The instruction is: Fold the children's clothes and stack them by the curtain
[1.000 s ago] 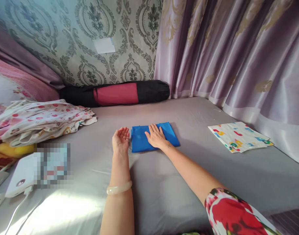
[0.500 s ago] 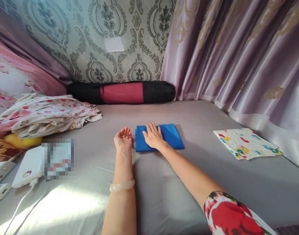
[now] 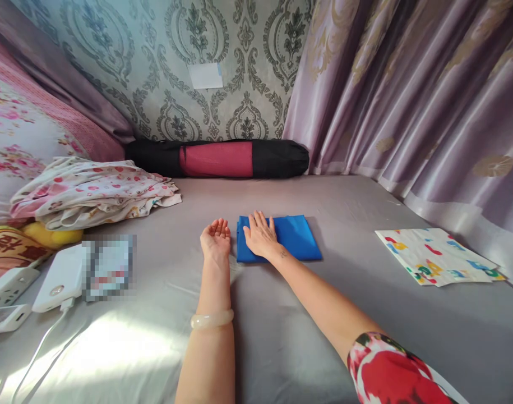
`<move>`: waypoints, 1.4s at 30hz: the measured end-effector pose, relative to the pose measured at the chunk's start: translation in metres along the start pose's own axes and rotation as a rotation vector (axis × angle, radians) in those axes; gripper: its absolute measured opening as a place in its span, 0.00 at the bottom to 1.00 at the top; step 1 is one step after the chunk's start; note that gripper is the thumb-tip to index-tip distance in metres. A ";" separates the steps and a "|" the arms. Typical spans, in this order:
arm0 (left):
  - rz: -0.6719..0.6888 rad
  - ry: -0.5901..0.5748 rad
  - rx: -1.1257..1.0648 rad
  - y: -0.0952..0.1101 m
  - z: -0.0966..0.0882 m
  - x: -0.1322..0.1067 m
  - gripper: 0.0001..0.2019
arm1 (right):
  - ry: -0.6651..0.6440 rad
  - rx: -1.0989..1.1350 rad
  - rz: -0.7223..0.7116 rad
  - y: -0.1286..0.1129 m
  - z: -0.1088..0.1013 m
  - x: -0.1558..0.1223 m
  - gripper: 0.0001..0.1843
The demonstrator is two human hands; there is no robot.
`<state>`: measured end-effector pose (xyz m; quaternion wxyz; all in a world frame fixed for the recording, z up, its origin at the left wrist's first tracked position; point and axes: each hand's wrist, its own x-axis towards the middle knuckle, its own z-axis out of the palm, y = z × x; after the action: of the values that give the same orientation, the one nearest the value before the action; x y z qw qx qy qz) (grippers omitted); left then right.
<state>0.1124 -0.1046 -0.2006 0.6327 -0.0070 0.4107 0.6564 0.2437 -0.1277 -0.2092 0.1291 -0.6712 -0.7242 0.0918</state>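
Observation:
A blue folded cloth (image 3: 298,238) lies flat on the grey bed sheet (image 3: 306,314). My right hand (image 3: 261,234) rests palm down on its left half, fingers stretched out and a little apart. Just left of the cloth, my left hand (image 3: 216,238) lies palm up with its fingers loosely curled and nothing in it; a pale bangle (image 3: 212,319) circles that forearm. A white folded cloth with coloured prints (image 3: 439,255) sits farther right, apart from both hands.
A black and red roll-shaped bag (image 3: 216,159) lies against the wall. Crumpled printed fabric (image 3: 100,193) is at the left, above a yellow plush item (image 3: 52,234). Nearer are a white power bank (image 3: 60,279) with a cable, a power strip (image 3: 12,289) and a blurred-out object (image 3: 109,267). Curtains (image 3: 391,90) hang at right.
The whole view has shifted, so things appear slightly farther right. My right hand stays on the blue cloth and my left hand stays beside it, palm up.

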 end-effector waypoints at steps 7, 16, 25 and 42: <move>0.006 0.006 0.009 0.000 -0.001 0.003 0.08 | -0.044 -0.005 -0.055 -0.014 0.014 0.007 0.32; 0.001 0.003 -0.013 0.000 -0.001 0.002 0.10 | -0.048 -0.010 -0.052 -0.015 0.011 0.006 0.32; 0.088 -0.020 -0.097 0.006 -0.001 -0.001 0.09 | -0.067 0.013 -0.144 -0.032 0.017 -0.019 0.33; 0.037 -0.081 -0.068 0.000 0.004 -0.001 0.11 | -0.032 0.070 -0.091 -0.017 0.021 0.000 0.32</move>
<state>0.1151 -0.1036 -0.1973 0.6359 0.0059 0.3623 0.6814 0.2216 -0.1286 -0.2239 0.1448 -0.6309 -0.7524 0.1219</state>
